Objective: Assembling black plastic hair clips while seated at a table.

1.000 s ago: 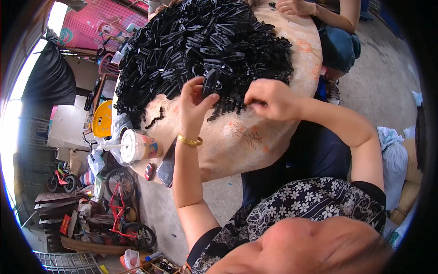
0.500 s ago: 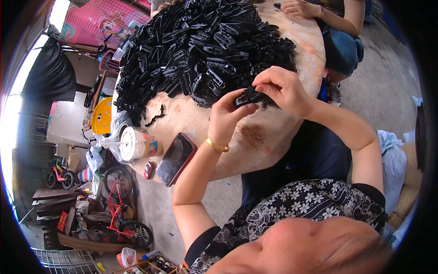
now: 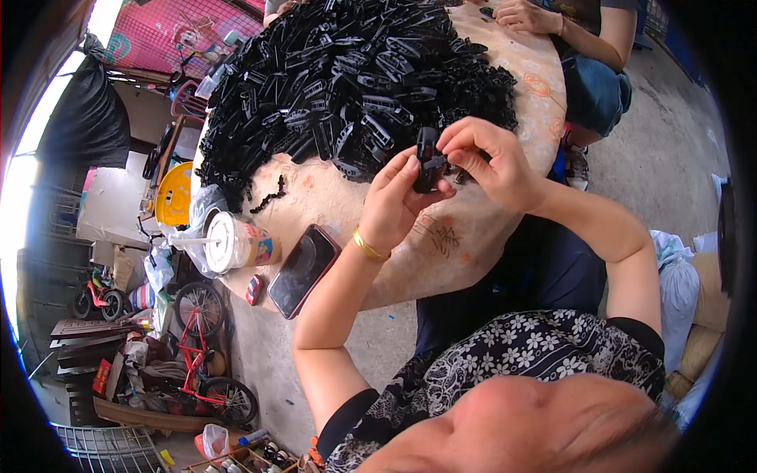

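My left hand [image 3: 394,197], with a gold bangle at the wrist, grips a long black plastic part [image 3: 426,154] between thumb and fingers. The part stands on end, with one narrow end pointing away from me. Close to its right side, my right hand [image 3: 497,165] is closed in a pinch, its thumb and forefinger beside a small black stub on the part. What those fingertips hold is too small to tell. Just beyond both hands rises a big heap of similar black plastic parts [image 3: 331,87]. A short black jagged strip [image 3: 270,195] lies apart from the heap.
On the cloth-covered round table [image 3: 410,276] are a lidded drink cup with a straw [image 3: 225,243], a phone [image 3: 303,272] and a small red object [image 3: 254,290]. Another person's hand [image 3: 524,16] rests at the far right edge. A red bicycle [image 3: 197,355] stands left on the floor.
The black part in my left hand has turned from lying nearly crosswise to standing on end. My right fingers have come slightly off it to the right.
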Demonstrator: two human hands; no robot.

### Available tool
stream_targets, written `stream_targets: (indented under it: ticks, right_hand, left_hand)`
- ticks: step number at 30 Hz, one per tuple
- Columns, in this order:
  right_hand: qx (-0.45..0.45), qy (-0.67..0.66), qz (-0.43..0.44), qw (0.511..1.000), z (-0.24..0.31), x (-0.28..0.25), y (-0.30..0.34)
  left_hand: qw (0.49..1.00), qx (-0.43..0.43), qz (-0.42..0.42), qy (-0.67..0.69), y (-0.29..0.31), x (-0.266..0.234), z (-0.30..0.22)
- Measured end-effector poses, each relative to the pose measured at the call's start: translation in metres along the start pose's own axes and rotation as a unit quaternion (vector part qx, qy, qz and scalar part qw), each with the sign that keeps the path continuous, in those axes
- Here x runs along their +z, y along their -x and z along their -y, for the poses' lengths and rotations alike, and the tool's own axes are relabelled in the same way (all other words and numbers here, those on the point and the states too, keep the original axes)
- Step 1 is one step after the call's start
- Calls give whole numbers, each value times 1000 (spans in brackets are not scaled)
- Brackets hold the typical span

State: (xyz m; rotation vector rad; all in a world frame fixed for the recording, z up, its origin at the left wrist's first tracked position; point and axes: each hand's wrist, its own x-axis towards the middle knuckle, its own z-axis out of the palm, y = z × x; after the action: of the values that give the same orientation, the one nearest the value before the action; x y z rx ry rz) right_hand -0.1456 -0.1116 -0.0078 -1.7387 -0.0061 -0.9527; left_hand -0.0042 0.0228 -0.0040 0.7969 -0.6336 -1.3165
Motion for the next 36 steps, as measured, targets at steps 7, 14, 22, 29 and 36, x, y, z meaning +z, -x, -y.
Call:
stream_targets:
  ticks: [7,14,22,29,36]
  right_hand:
    - [-180,155,91,967,-2,-11,-9]
    - [-186,164,119,961,-5,-16,-10]
    - [-70,151,153,974,1,-15,-4]
    - [71,92,186,976,-4,-23,-7]
    - [156,95,374,909,12,-54,-25]
  left_hand:
    - [990,-114,-37,-80,2,5,-5]
    - [980,-133,-16,-144,5,3,-13]
    - [916,-12,-42,-398,11,8,-13]
    - [815,59,-72,-573,12,19,-5]
    - [651,154,-73,-740,8,-11,-36]
